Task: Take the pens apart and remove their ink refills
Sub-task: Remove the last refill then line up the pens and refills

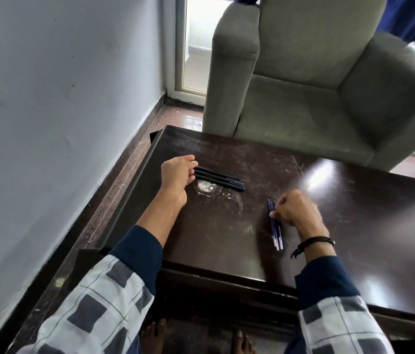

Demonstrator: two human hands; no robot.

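Three black pen barrels (220, 178) lie side by side on the dark wooden table (354, 226), left of its middle. My left hand (177, 175) is at their left ends, fingers curled on the ends of the barrels. To the right lie blue ink refills (276, 231), close together, pointing toward me. My right hand (294, 209) is over their far ends, and its fingertips pinch the refills there.
A grey armchair (329, 85) stands right behind the table's far edge. A pale wall (61, 111) runs along the left, with a strip of floor (124, 175) between it and the table. My bare feet (155, 335) show under the near edge.
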